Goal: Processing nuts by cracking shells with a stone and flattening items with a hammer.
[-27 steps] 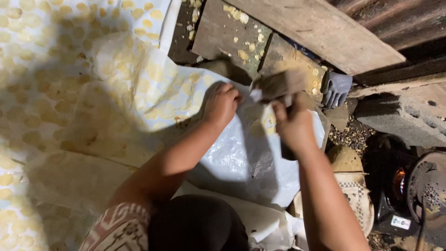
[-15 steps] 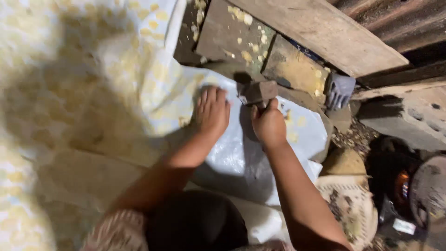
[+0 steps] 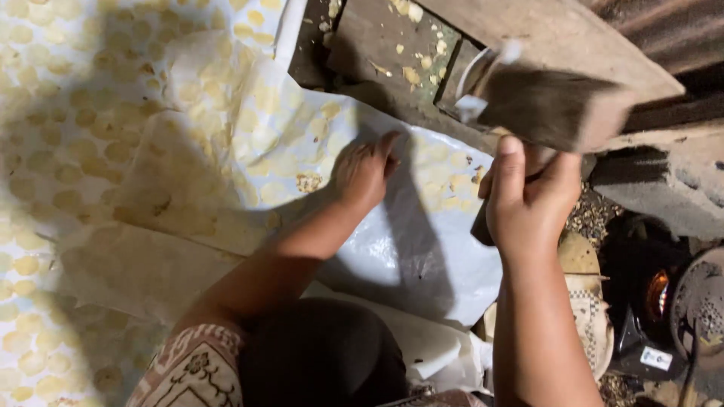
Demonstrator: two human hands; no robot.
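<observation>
1. The right hand (image 3: 528,203) had its grip closed around the dark handle of a mallet (image 3: 550,105), thumb pointing up along the near side.
2. The mallet's blocky brown head sat just above the fist, at about 12 o'clock from it, blurred by motion.
3. The head's long axis ran roughly from 10 o'clock to 4 o'clock across the view, while the handle dropped from it down through the fist toward 7 o'clock.
4. The left hand (image 3: 366,172) lay palm down with fingers spread, its grip open and holding nothing, pressing on a white plastic sheet (image 3: 407,249).
5. That hand lay at about 9 o'clock from the right hand, well apart from the mallet head.
6. Flattened pale yellow pieces (image 3: 452,181) showed on the sheet between the two hands.
7. At 12 o'clock from the left hand lay a dark wooden block (image 3: 377,45) scattered with yellow crumbs.
8. Toward 9 o'clock, rows of round yellow discs (image 3: 68,151) covered pale sheets on the floor.
9. At 4 o'clock from the right hand stood a dark stove with an orange glow (image 3: 654,294).
</observation>
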